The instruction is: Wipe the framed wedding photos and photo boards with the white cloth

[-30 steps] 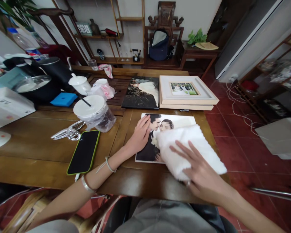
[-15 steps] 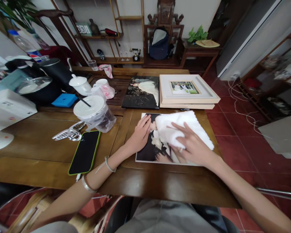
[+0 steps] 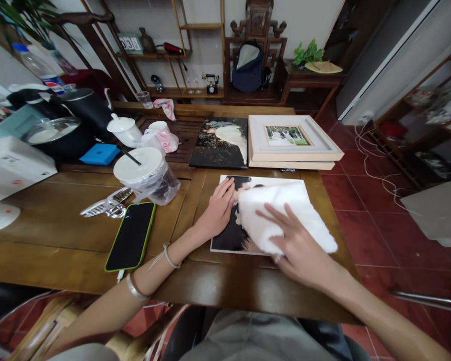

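- Wooden surface [image 3: 210,283] is spreading across the view, its right edge running beside a red floor [image 3: 383,240].
- Over on the right, the right hand [image 3: 300,245] is pressing on a white cloth [image 3: 310,213], fingers spread apart; I cannot tell whether its thumb is pinching the near edge.
- From the right wrist, the cloth is lying forward, its long axis seeming to slant toward the surface's near right corner.
- Opposite, the left hand [image 3: 220,208] is lying flat, fingers together, covering part of a photo print's [image 3: 235,235] left edge.
- Beneath both, the print is resting near the surface's right edge, partly covered; the right hand is sitting nearer the cloth.
- Beyond, a framed photo [image 3: 287,135] is lying.
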Demonstrator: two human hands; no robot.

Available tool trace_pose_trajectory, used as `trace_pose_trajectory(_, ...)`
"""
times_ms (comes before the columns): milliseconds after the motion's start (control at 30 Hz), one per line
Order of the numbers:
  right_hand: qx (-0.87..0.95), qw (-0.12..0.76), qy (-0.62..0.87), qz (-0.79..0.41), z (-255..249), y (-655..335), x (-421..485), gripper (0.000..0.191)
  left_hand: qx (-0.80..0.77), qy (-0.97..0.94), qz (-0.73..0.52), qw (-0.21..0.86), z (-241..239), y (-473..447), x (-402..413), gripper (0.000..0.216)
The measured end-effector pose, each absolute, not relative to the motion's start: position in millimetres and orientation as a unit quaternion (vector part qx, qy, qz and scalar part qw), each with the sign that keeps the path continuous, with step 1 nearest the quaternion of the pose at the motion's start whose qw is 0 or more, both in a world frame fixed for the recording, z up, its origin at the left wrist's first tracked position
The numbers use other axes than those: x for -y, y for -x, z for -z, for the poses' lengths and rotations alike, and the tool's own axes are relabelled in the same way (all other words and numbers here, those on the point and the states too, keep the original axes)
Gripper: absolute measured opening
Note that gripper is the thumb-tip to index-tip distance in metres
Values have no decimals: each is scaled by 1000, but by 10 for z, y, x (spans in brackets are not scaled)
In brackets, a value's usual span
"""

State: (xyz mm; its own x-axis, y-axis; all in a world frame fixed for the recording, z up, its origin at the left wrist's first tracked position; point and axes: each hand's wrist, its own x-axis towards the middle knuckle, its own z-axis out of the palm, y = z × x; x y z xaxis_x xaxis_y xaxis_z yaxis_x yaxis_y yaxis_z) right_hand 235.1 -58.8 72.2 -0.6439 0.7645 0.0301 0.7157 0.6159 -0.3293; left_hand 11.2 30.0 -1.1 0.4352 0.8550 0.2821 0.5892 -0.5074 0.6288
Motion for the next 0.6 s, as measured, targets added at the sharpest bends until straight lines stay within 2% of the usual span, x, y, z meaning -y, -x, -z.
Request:
trace_pose_trajectory(133, 900, 62, 378, -210, -804, -2284, 1147, 25, -443, -816, -294, 226, 3, -109, -301, 46)
trace_pose_trajectory(267, 898, 64, 363, -239, -860, -2323, 1198, 29, -443, -820, -280, 229, -20, -97, -305, 47)
trace_pose_trajectory(367, 897, 84, 374, -220, -853, -2382, 930, 28, -429, -827, -280, 232, -22, -87, -312, 47)
trace_pose_trajectory(500, 890, 123, 412, -152, -755, -2412, 452, 15, -435, -823, -282, 233, -14, -93, -311, 46)
trace_pose_trajectory(600, 883, 134, 437, -107, -664, -2398, 116, 12, -440, -820, -280, 236, -17, -102, -305, 46)
